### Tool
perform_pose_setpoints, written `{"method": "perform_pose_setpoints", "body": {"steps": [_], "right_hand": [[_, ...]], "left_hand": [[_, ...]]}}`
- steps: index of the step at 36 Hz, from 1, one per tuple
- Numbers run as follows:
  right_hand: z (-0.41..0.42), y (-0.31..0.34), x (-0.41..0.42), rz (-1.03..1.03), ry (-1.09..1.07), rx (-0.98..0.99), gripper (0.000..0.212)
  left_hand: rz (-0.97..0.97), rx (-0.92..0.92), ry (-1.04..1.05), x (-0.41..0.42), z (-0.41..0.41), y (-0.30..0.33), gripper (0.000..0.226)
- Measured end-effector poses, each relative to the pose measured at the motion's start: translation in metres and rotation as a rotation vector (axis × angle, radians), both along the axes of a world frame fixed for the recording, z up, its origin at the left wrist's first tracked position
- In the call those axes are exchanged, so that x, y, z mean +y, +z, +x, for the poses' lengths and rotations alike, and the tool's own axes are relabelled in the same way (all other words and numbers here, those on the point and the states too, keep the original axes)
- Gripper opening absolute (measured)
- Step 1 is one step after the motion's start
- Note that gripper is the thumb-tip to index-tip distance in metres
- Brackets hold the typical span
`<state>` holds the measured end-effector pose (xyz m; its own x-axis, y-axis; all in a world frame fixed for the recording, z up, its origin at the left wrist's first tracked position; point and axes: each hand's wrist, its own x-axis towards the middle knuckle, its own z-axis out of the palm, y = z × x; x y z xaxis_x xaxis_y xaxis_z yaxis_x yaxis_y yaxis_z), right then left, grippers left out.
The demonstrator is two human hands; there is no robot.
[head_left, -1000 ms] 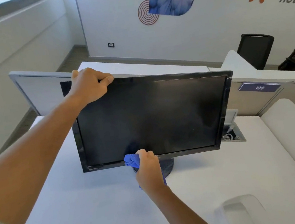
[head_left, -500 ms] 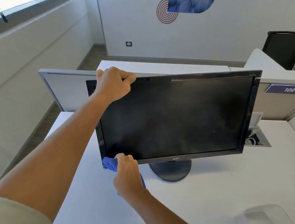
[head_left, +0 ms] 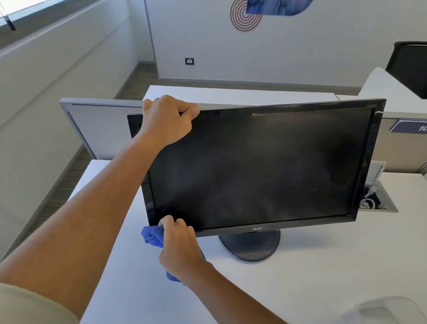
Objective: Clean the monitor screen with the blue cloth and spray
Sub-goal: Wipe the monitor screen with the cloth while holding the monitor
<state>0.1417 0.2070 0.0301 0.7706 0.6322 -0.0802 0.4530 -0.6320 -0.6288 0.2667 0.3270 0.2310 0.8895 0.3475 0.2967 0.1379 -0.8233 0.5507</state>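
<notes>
A black monitor (head_left: 263, 171) with a dark screen stands on a round base (head_left: 251, 244) on the white desk (head_left: 331, 268). My left hand (head_left: 166, 119) grips its top left corner, fingers over the top edge. My right hand (head_left: 180, 244) holds a bunched blue cloth (head_left: 152, 235) pressed against the bottom left corner of the screen. A pale, blurred object, maybe the spray bottle (head_left: 384, 313), sits at the lower right edge of the view.
A grey partition panel (head_left: 97, 123) stands behind the monitor. A cable hatch (head_left: 376, 199) lies open in the desk to the right. A label reading 109 (head_left: 425, 128) marks the neighbouring divider, and a black chair (head_left: 418, 64) stands beyond it.
My right hand has slid the blue cloth left along the bottom of the screen, from near the middle to the bottom left corner. My left hand has kept its grip on the top corner.
</notes>
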Motion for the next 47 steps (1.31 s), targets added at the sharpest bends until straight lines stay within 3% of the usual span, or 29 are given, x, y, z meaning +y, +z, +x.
{"method": "perform_pose_setpoints", "body": {"steps": [10, 19, 25, 31, 35, 42, 47], "right_hand": [[0.019, 0.020, -0.005, -0.127, 0.241, -0.094, 0.038], [-0.003, 0.004, -0.040, -0.170, 0.248, 0.385, 0.033], [-0.009, 0.000, -0.073, 0.014, 0.015, 0.678, 0.027], [-0.007, 0.008, -0.115, 0.403, -0.285, 1.120, 0.030], [-0.003, 0.016, -0.146, 0.613, -0.385, 1.292, 0.032], [0.003, 0.024, -0.195, 0.808, -0.461, 1.359, 0.051], [0.006, 0.028, -0.223, 0.890, -0.530, 1.315, 0.049]], "left_hand": [[0.002, -0.010, -0.016, 0.004, 0.000, -0.002, 0.028], [0.055, 0.022, -0.051, 0.006, 0.004, -0.001, 0.030], [0.070, 0.036, -0.061, 0.003, -0.001, -0.001, 0.034], [0.094, 0.005, -0.066, -0.010, -0.008, -0.002, 0.036], [0.137, -0.075, -0.038, -0.017, -0.016, -0.011, 0.034], [-0.018, -0.355, -0.001, -0.073, -0.061, -0.037, 0.036], [-0.225, -0.356, 0.038, -0.134, -0.120, -0.076, 0.034]]}}
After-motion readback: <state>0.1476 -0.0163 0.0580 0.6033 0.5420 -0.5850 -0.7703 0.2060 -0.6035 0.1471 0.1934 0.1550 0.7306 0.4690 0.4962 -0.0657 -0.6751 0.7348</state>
